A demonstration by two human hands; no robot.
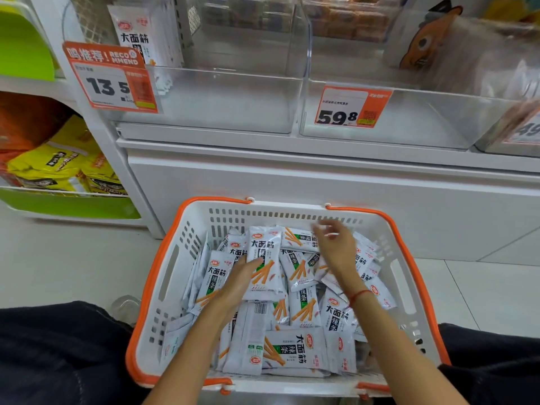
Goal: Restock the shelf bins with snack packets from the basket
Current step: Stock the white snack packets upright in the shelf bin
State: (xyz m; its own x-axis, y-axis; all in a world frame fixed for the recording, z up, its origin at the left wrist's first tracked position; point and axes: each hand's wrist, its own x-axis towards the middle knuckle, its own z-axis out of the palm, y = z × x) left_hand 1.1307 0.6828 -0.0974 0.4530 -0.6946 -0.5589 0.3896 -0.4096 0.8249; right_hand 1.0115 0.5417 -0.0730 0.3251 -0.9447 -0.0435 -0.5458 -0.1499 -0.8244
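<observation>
A white basket with orange rim (172, 258) sits on the floor between my knees, filled with several white snack packets printed with orange sticks. My left hand (238, 280) grips one upright packet (264, 264) by its left edge, lifted a little above the pile. My right hand (336, 244) hovers over the far right of the pile, fingers loosely spread and blurred, holding nothing. Above, a clear shelf bin (222, 100) with a 13.5 price tag (112, 83) holds one matching packet (146, 36) standing at its back left.
A second clear bin (409, 121) tagged 59.8 stands to the right, another beyond it at the right edge. The white shelf base (292, 176) rises behind the basket. Yellow bags (58, 165) fill a green-edged rack at left. My dark trouser legs flank the basket.
</observation>
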